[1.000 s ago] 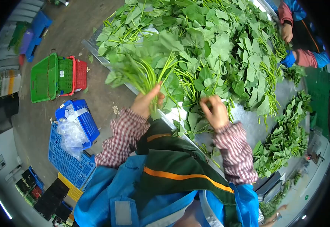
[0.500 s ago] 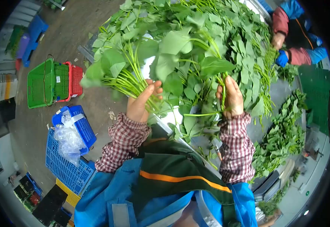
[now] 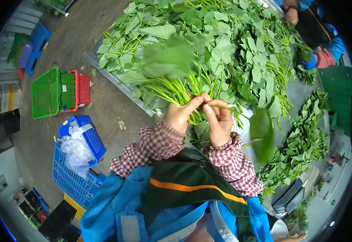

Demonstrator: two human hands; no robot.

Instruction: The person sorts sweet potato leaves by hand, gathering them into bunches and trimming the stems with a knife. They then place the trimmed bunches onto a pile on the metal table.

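My left hand (image 3: 180,115) is clamped around a bunch (image 3: 172,86) of leafy stems, gripping it at the stem ends, leaves fanning up and left over the counter (image 3: 103,66) edge. My right hand (image 3: 218,121) is pinched narrow against the same stem ends, fingers touching the left hand's fingers. 1 loose leaf (image 3: 261,135), blurred, hangs just right of the right hand.

Progress, as I judge it: 1 bunch is gathered and being trimmed or tidied at the stems; it is not yet set down. A sorted pile (image 3: 301,149) lies at the right. The large heap (image 3: 232,48) covering the counter remains unsorted, so most of the work is left.

A co-worker's hands (image 3: 311,62) handle greens at the far side. On the floor: a green basket (image 3: 50,94), a red basket (image 3: 83,88), blue crates (image 3: 79,161) with plastic bags (image 3: 75,147).
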